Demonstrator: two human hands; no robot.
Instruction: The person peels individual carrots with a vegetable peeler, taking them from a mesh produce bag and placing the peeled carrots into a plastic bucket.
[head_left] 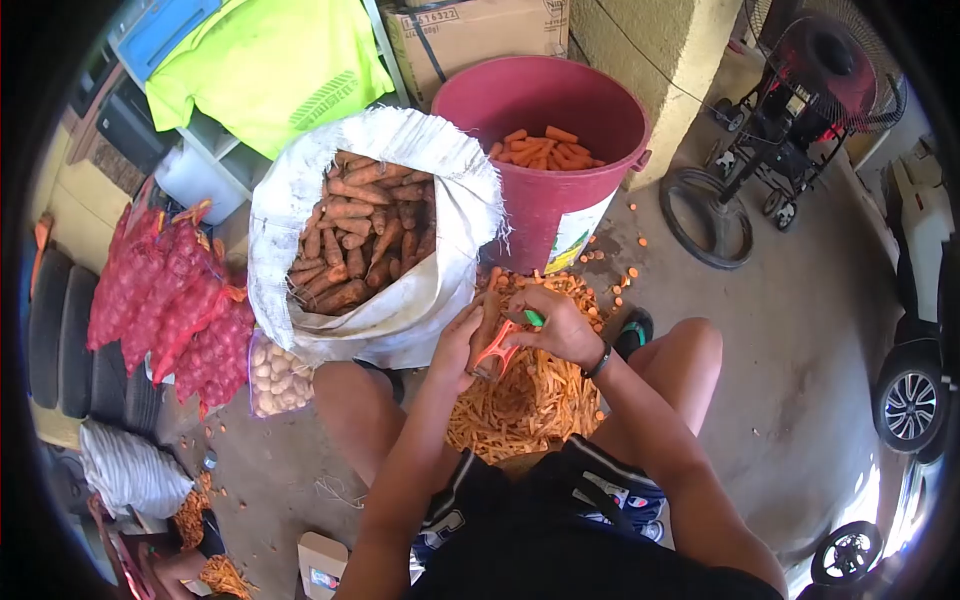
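Note:
My left hand [459, 346] is wrapped round an unpeeled carrot [487, 318], its tip pointing away from me. In my right hand [562, 325] is a peeler [495, 346] with an orange head and a green handle end; the head lies against the carrot's lower part. Beneath both hands spreads a heap of carrot peelings [525, 408] between my legs. Just beyond my left hand stands a white woven sack [390, 335], rolled open and full of unpeeled carrots [365, 225]. A maroon tub [540, 215] behind the heap holds peeled carrots [550, 150].
Red net bags of onions [165, 295] and a bag of potatoes [275, 378] sit left of the sack. Tyres [75, 335] line the left wall. A fan [830, 65] stands at the back right. Carrot bits [622, 282] dot the floor. Another person's hand [180, 570] shows at lower left.

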